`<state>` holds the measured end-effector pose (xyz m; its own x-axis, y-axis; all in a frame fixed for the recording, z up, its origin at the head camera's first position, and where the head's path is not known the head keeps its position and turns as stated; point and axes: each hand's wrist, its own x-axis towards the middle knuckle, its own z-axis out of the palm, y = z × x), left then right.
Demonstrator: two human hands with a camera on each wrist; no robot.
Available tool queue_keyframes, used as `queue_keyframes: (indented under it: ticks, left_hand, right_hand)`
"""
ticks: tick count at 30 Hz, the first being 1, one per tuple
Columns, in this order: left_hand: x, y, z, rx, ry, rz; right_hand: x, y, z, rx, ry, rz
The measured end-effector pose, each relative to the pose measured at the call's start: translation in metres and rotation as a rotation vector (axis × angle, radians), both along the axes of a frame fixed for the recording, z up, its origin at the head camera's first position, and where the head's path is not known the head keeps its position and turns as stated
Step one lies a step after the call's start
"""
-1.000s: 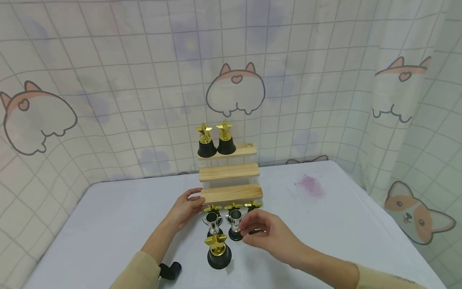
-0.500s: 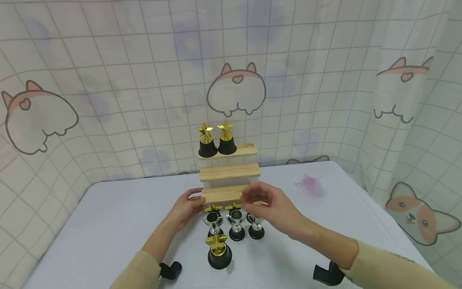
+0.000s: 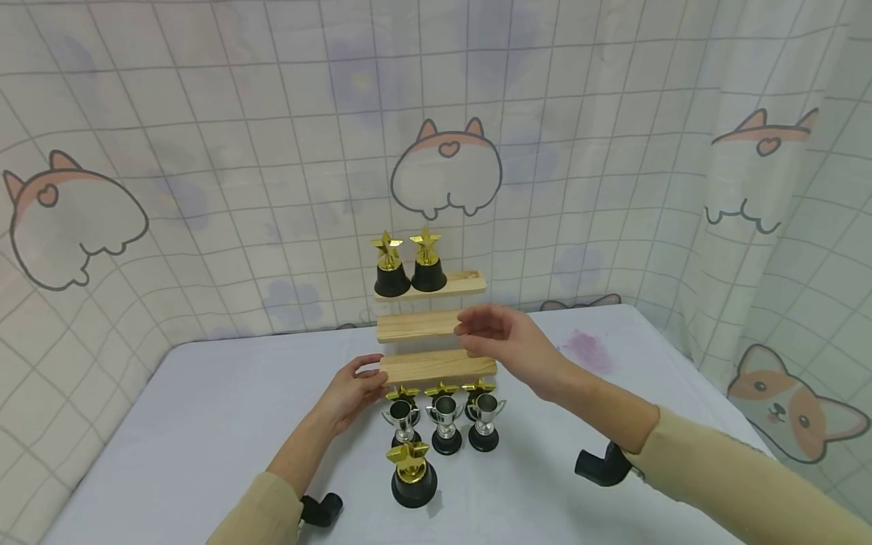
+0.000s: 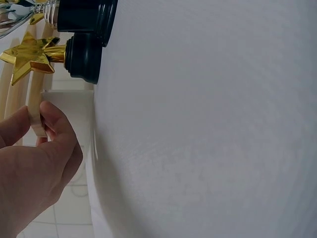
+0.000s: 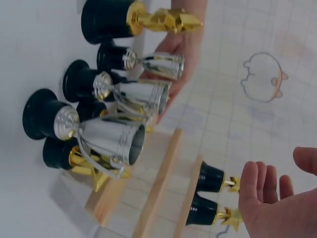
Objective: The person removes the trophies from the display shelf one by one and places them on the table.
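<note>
A tiered display shelf with wooden boards (image 3: 412, 327) stands at the back of the table. My left hand (image 3: 354, 392) pinches the left end of its lowest board (image 4: 35, 101) between thumb and fingers. Near the right end of the middle board, my right hand (image 3: 504, 344) hovers with loosely bent fingers and nothing in them. Two gold star trophies (image 3: 427, 261) on black bases stand on the top board, at its left. In front of the shelf are three silver cup trophies (image 3: 446, 424), with three more star trophies (image 3: 441, 390) partly hidden behind them.
Nearest to me, a single gold star trophy (image 3: 412, 478) stands on the white tablecloth (image 3: 225, 424). A checked curtain (image 3: 272, 189) hangs behind the table. Black wrist mounts (image 3: 602, 465) stick out beside both forearms.
My right hand has risen away from the rightmost silver cup, past the lowest board to the middle one, uncovering that cup and the star trophy behind it. My left hand stays at the board.
</note>
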<state>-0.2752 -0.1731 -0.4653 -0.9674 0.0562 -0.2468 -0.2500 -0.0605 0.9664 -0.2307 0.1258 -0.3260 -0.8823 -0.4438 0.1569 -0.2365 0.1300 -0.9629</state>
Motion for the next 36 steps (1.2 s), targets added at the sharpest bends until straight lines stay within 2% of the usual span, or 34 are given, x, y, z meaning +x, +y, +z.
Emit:
queue_keyframes:
  ticks: [13, 20, 29, 36]
  left_hand:
    - [-0.001, -0.001, -0.001, 0.007, 0.005, 0.002]
    - [0.0, 0.0, -0.001, -0.003, 0.01, 0.0]
    - [0.0, 0.0, -0.001, 0.003, 0.001, 0.004]
    - [-0.001, 0.0, 0.0, 0.008, 0.003, 0.002]
  right_hand:
    - [-0.045, -0.005, 0.005, -0.042, -0.046, -0.045]
    - [-0.067, -0.011, 0.002, -0.026, 0.005, -0.09]
    - [-0.099, -0.021, -0.003, -0.035, 0.015, -0.17]
    - [-0.118, -0.028, -0.008, 0.024, 0.058, -0.231]
